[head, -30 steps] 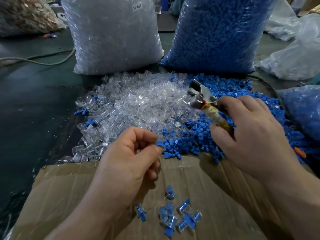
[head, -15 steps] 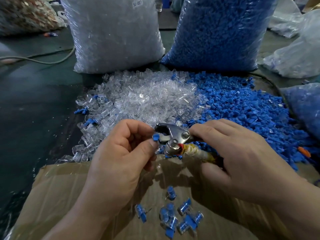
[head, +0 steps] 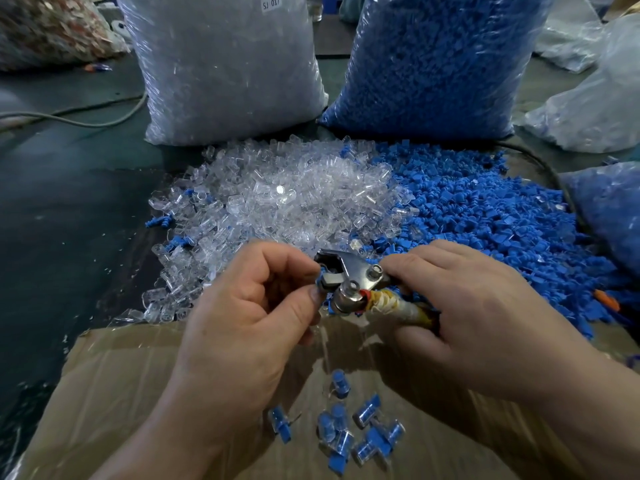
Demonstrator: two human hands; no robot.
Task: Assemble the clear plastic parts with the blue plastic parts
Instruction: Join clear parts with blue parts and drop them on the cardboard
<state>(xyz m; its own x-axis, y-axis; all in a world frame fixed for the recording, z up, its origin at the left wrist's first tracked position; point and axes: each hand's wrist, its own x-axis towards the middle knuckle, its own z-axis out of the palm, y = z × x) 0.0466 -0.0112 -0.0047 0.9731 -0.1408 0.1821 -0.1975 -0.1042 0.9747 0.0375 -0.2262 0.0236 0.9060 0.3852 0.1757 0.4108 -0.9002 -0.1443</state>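
Note:
My left hand pinches a small blue plastic part between thumb and fingers and holds it against the jaws of a metal crimping tool. My right hand grips the tool's tape-wrapped handle. Whether a clear part sits on the blue one is hidden by my fingers. Behind my hands lies a pile of clear plastic parts, with a pile of blue plastic parts to its right. Several assembled clear-and-blue pieces lie on the cardboard below my hands.
A large bag of clear parts and a large bag of blue parts stand upright at the back. More plastic bags sit at the right. A cable runs across the dark green table at the left.
My right hand brought the tool down from above the blue pile to my left hand. The blue part in my left hand now meets the tool's jaws.

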